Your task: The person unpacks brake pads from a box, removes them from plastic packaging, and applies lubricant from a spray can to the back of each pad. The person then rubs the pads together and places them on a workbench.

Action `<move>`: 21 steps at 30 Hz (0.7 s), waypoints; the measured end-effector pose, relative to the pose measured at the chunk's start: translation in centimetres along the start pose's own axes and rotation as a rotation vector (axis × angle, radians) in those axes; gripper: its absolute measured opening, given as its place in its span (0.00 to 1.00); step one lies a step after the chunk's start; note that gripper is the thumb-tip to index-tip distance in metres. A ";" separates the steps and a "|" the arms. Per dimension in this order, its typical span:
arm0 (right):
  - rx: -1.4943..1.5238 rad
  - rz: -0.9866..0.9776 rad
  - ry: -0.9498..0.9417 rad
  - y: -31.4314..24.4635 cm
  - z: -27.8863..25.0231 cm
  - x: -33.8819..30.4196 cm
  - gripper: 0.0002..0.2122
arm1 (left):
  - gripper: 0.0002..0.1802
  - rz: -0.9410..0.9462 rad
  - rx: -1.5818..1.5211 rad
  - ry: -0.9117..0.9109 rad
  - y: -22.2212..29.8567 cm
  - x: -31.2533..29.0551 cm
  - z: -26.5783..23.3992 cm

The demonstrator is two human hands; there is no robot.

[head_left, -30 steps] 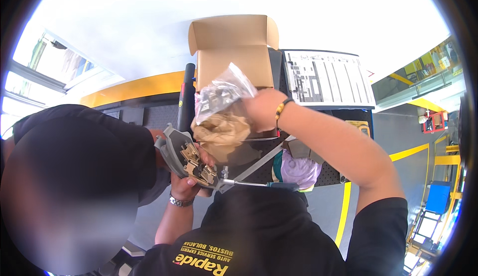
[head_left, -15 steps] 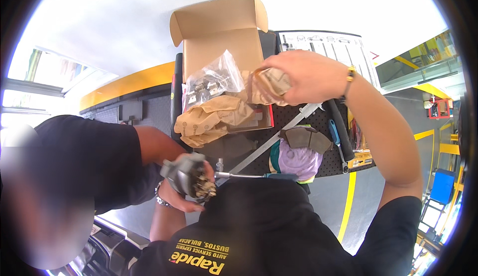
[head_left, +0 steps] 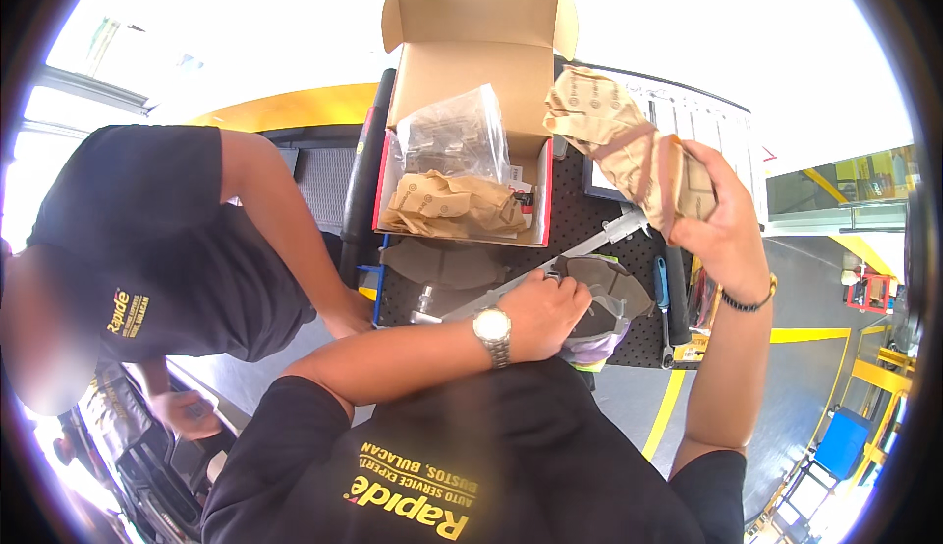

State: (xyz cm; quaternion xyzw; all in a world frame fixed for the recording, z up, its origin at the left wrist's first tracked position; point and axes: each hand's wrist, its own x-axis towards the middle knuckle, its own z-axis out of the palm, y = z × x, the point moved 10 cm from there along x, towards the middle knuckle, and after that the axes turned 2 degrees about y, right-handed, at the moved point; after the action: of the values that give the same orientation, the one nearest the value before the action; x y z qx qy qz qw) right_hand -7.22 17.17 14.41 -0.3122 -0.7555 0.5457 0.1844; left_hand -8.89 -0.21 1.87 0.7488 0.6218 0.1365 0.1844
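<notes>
My right hand [head_left: 722, 225] is closed on crumpled brown printed wrapping paper [head_left: 609, 132], held up right of the open cardboard box [head_left: 471, 73]. Whether anything is inside the paper is hidden. My left hand [head_left: 543, 316], with a silver watch at the wrist, has its fingers curled over the left end of a dark brake pad [head_left: 624, 289]. That pad rests at the front of the perforated worktop, over a purple-and-white bundle [head_left: 589, 350]. Inside the box lie a clear plastic bag [head_left: 452, 132] of small metal parts and more brown paper [head_left: 452, 200].
Dark brake pads [head_left: 442, 261] lie before the box. A steel caliper gauge [head_left: 589, 243] slants across the worktop. A blue-handled ratchet [head_left: 661, 284] lies at right, a black bar [head_left: 368, 181] at left. A co-worker [head_left: 167, 249] stands at my left, one hand near the table edge.
My left hand no longer has the grey metal part and has moved right to the brake pad. My right hand has lifted the brown paper out of the box, rightward. The co-worker has drawn back.
</notes>
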 end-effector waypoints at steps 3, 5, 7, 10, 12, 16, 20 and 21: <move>0.126 0.058 0.067 1.9 -0.9 -3.0 0.35 | 0.28 0.014 0.099 0.113 0.1 -0.6 -1.8; 0.162 0.043 0.164 3.9 -2.1 -5.5 0.36 | 0.24 0.071 -0.061 0.206 0.6 -0.7 -6.6; 0.228 0.069 0.229 5.8 -2.5 -7.9 0.38 | 0.19 0.041 -0.062 0.185 -0.8 -0.4 -10.4; 0.428 0.135 0.322 7.7 -2.4 -11.2 0.41 | 0.12 -0.208 0.150 -0.003 -8.4 2.8 -12.2; 0.476 0.129 0.359 8.7 -2.6 -12.8 0.41 | 0.09 -0.225 0.213 -0.218 -12.5 4.7 -8.9; 0.515 0.126 0.388 10.0 -2.9 -15.0 0.40 | 0.09 -0.161 0.403 -0.296 -13.9 6.1 -6.1; 0.537 0.170 0.479 11.0 -2.5 -16.7 0.38 | 0.10 -0.107 0.324 -0.221 -15.2 6.2 -6.2; 0.533 0.183 0.482 11.2 -2.5 -16.9 0.38 | 0.09 -0.112 0.267 -0.215 -15.2 6.1 -6.8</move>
State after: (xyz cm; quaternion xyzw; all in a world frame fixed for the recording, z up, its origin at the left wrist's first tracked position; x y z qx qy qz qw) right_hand 9.79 9.92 5.75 -0.4391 -0.4909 0.6482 0.3823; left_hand -24.03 8.92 1.04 0.7410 0.6519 -0.0383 0.1561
